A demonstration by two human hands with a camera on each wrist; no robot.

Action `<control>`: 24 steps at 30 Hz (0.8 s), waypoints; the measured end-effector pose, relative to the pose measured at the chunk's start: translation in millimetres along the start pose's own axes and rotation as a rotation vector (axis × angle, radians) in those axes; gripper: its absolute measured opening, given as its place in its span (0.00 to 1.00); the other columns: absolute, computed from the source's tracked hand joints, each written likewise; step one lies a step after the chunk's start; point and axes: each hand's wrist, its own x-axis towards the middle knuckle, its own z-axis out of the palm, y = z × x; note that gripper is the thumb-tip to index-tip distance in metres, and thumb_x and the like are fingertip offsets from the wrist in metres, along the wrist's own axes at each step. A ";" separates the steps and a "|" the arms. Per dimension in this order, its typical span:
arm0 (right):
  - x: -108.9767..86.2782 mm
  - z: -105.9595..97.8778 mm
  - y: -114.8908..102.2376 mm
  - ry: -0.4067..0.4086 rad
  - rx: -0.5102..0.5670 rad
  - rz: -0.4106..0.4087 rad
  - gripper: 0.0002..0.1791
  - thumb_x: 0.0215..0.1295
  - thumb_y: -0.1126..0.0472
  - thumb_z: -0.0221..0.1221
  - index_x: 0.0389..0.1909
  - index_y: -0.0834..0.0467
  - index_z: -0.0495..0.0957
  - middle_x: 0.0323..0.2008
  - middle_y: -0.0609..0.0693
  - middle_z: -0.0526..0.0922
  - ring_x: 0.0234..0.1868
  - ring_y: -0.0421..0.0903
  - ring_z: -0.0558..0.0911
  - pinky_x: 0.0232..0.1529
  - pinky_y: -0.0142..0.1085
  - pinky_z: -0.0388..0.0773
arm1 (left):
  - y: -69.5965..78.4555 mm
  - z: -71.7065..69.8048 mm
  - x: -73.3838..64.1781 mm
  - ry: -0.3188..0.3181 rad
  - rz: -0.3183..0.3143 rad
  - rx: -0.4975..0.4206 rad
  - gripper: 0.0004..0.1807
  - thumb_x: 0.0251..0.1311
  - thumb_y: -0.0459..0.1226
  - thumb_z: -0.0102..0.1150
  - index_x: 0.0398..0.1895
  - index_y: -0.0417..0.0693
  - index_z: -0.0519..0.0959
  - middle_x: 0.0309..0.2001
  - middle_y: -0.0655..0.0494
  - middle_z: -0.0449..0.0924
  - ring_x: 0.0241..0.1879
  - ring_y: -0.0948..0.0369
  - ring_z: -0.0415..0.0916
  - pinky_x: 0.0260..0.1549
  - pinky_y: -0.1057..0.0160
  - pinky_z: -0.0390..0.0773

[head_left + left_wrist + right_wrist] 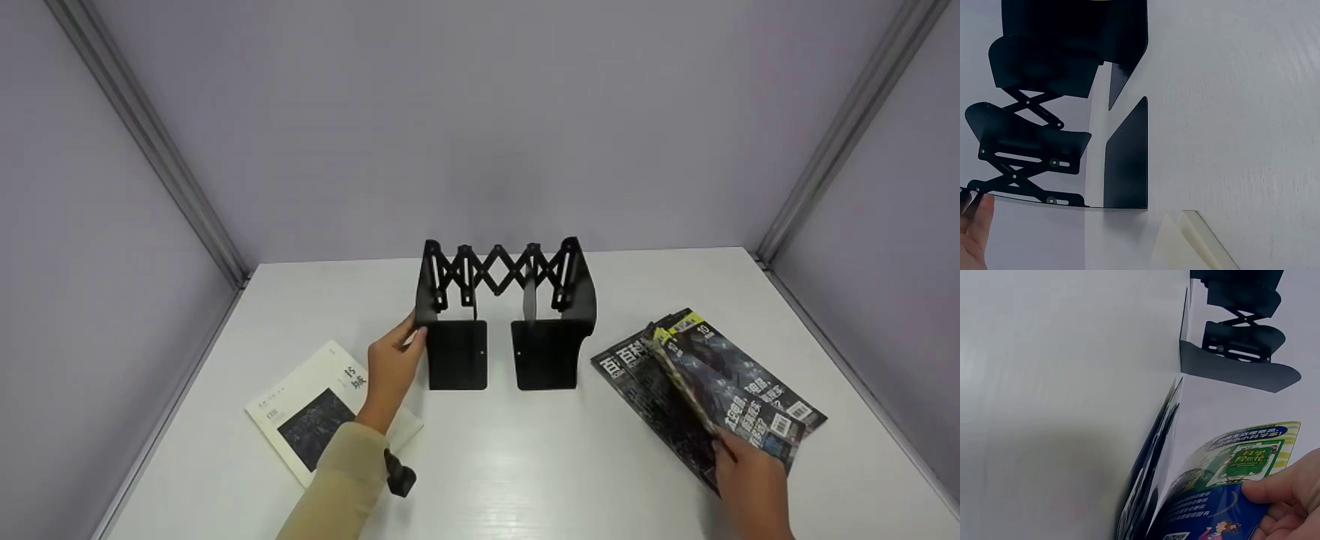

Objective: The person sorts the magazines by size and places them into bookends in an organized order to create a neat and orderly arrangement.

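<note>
Counter: white, glossy, faintly grained. Bookend rack: black, lattice-backed, standing on the counter. Back wall: pale lilac, behind the rack; side walls to its left and right, grey metal corner posts between. Book: white cover, left of the rack. Magazines: overlapping, right of the rack. Hands: left hand pinching the rack's left panel; right hand pinching the top magazine.

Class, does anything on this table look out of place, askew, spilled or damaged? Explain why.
Nothing looks spilled or damaged, but the magazines at the right are askew, fanned at uneven angles while the right hand grips one, and the white book at the left lies slanted to the black expandable bookend.
</note>
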 end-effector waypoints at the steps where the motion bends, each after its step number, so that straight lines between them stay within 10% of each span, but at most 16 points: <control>1: -0.9 -0.6 -1.4 -0.001 0.004 0.003 0.17 0.67 0.71 0.56 0.56 0.72 0.78 0.49 0.72 0.81 0.48 0.67 0.84 0.35 0.52 0.82 | -0.1 0.1 -0.1 -0.001 0.001 0.003 0.19 0.66 0.32 0.61 0.59 0.40 0.79 0.56 0.43 0.82 0.57 0.49 0.81 0.49 0.55 0.86; 24: -22.1 -9.8 -34.0 0.198 0.103 -0.157 0.12 0.59 0.74 0.64 0.44 0.73 0.83 0.36 0.70 0.86 0.34 0.63 0.88 0.24 0.33 0.83 | 1.6 0.9 0.6 0.000 -0.033 -0.036 0.19 0.66 0.32 0.61 0.59 0.39 0.79 0.56 0.42 0.82 0.58 0.49 0.80 0.49 0.57 0.86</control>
